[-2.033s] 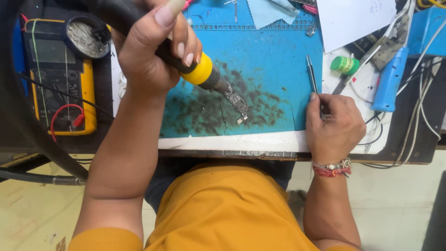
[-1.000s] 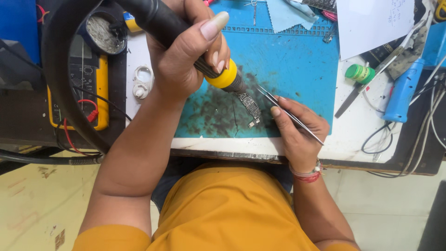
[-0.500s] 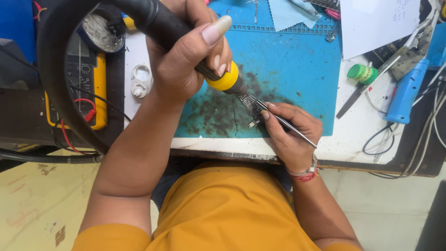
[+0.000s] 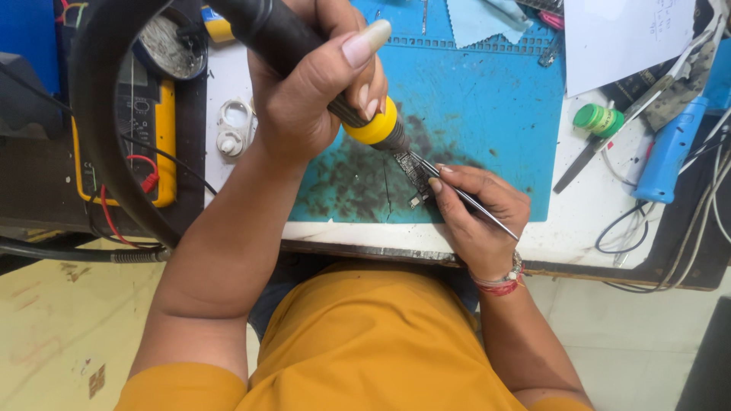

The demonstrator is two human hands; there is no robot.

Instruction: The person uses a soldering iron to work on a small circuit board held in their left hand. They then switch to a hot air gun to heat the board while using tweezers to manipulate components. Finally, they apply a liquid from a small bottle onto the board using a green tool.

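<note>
My left hand [image 4: 304, 99] is wrapped tight round the hot-air tool [image 4: 304, 46]: a thick, matte black handle with a yellow collar [image 4: 373, 128] near the tip, fingers curled fully over the barrel. The nozzle end points down and right, at the circuit board. My right hand [image 4: 476, 217] is pinched narrow on one pair of slim metal tweezers [image 4: 472, 204], held between thumb and forefinger, with the shaft running back across the knuckles. The tweezer tips meet the small circuit board [image 4: 415, 171], a dark, narrow strip lying on the blue mat [image 4: 487, 114] just below the tool's tip. I cannot tell whether the tips grip a component.

The mat is rubbery, with a dark scorched and stained patch around the board. It lies on the white worktop [image 4: 586, 221].

Further out:
- one yellow-cased multimeter [image 4: 152, 137], left of the mat, red and black leads across it;
- one thick black hose [image 4: 91, 129] curving over it;
- one small green round pot [image 4: 598, 119], right of the mat;
- one blue plastic tool [image 4: 670, 152] beside it;
- one white paper sheet [image 4: 617, 38], top right.

One red thread bracelet [image 4: 499, 283] on my right wrist.
</note>
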